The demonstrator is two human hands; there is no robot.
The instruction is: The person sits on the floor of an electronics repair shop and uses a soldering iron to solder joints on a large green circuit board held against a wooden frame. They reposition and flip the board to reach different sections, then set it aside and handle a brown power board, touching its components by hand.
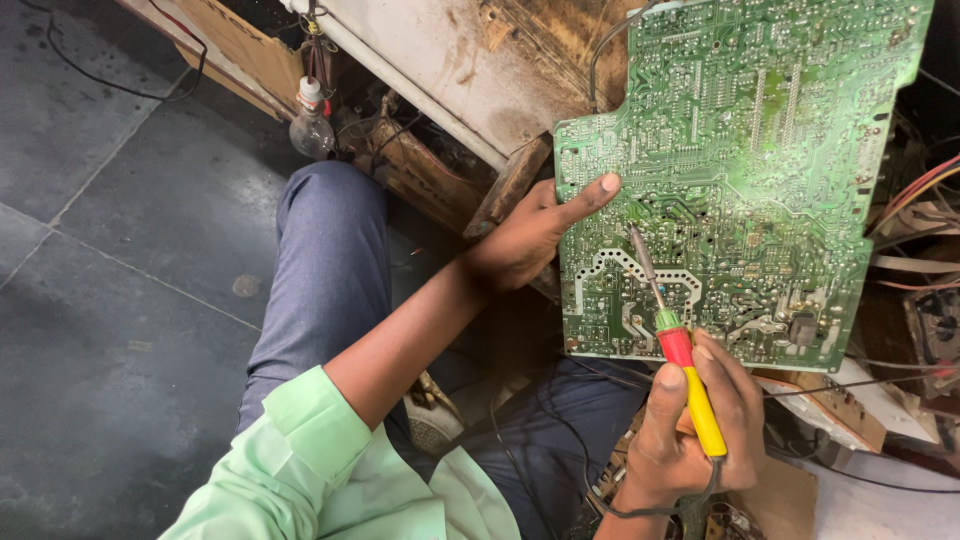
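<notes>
Dark tiled floor [120, 250] across the whole 9 o'clock side, bare but for a cable at the 11 o'clock corner. Blue-grey trouser leg [325, 270] stretched over it, knee up toward 12 o'clock, pale green sleeve [300, 450] at 7 o'clock.

Large green circuit board [740, 180] filling the 1 to 3 o'clock area, solder side turned up to the camera and tilted, presumably so the joints face the eye and the tip can reach them. No label or sticker readable on it; only pale traces and silvery joints.

Worn white casing panel [450, 60] at 12 o'clock, stained brown, with torn cardboard [240, 45] at 11 o'clock beside it. Bundle of coloured wires [915, 195] at 3 o'clock, just beside the board's edge.

Left hand [520, 240] at centre, fingers closed on the board's left edge, thumb [590, 192] pressed flat on the face, seemingly to steady it.

Right hand [690, 430] at 5 o'clock, fingers wrapped around a soldering iron [680, 350] with yellow handle, red collar and green ring, held like a pen; metal tip touching the board's lower middle.

Small clear bottle [312, 120] with red-and-white cap at 11 o'clock, label not readable.
</notes>
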